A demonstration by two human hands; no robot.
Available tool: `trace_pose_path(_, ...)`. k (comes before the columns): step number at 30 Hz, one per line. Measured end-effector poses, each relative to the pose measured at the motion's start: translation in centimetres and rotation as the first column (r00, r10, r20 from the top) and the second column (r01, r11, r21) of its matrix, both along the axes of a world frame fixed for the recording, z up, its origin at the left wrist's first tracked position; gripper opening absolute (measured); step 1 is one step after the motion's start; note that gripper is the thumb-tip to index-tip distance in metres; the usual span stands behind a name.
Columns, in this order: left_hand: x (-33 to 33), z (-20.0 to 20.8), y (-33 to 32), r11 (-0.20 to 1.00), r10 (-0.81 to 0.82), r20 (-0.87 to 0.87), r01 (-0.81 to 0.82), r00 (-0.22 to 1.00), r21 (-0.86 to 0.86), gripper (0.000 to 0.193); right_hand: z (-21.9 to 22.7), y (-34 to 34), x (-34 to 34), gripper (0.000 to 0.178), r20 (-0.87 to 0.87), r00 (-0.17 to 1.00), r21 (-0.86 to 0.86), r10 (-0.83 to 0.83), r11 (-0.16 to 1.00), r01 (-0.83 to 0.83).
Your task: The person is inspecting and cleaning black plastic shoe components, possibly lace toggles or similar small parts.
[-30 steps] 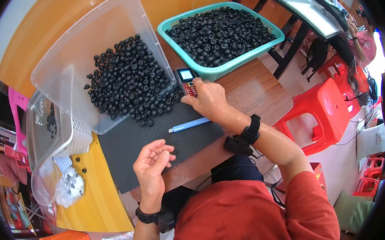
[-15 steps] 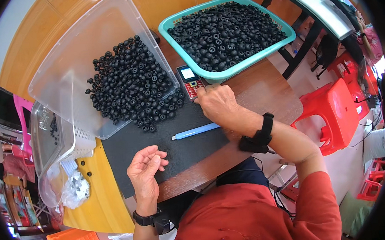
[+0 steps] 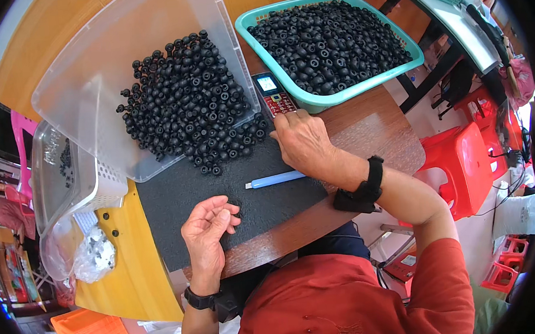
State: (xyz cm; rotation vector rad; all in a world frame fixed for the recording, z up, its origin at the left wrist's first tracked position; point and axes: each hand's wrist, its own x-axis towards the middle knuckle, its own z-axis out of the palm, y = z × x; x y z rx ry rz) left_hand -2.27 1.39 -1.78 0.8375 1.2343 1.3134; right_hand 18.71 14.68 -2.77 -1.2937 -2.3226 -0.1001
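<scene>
My right hand (image 3: 306, 141) reaches over the dark mat (image 3: 178, 220), its bent fingers at the lower end of a mobile phone (image 3: 273, 96) with a lit screen and red keypad. The fingers cover the bottom of the phone. Below that hand lies a pale blue pen-shaped tool (image 3: 277, 179) with a light tip, partly hidden by the wrist. My left hand (image 3: 210, 228) hovers near the mat's front edge, palm turned inward, fingers loosely curled and slightly apart, with nothing visible in them. Left of the phone, small round black parts (image 3: 188, 104) spill from a tilted clear plastic bin (image 3: 82, 87) onto the mat.
A turquoise basket (image 3: 331, 99) heaped with black parts stands at the back right of the brown table (image 3: 377, 134). On the left are a white perforated basket (image 3: 112, 181), a plastic bag (image 3: 94, 257) and two loose black parts. Red stools (image 3: 460, 166) stand at the right.
The view has shifted slightly. My right hand stays at the phone's lower end, with its fingers moved a little. My left hand keeps nearly the same curled pose.
</scene>
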Motion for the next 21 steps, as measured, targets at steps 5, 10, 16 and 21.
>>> trace_pose_path(5, -0.1, -0.1, -0.1, 1.0, 0.008, 0.011, -0.008, 1.0, -0.003, 0.023, -0.7, 0.8, 0.2, 0.016, -0.027, 1.0, 0.026, 0.016, 1.0, -0.015)
trace_pose_path(10, -0.2, -0.3, 0.0, 1.0, 0.003, 0.018, -0.003, 1.0, -0.019, 0.023, -0.3, 1.4, -0.4, 0.015, 0.015, 1.0, 0.012, -0.004, 1.0, 0.004)
trace_pose_path(16, -0.4, -0.5, 0.0, 1.0, 0.012, 0.025, -0.011, 1.0, -0.029, 0.024, -0.3, 0.6, 0.8, 0.015, -0.023, 0.997, -0.022, 0.076, 0.997, -0.076)
trace_pose_path(21, -0.3, -0.4, 0.1, 1.0, 0.01, 0.032, -0.009, 0.999, -0.028, 0.023, -0.8, 0.9, 1.3, 0.015, -0.039, 0.994, -0.006, 0.098, 0.995, -0.098)
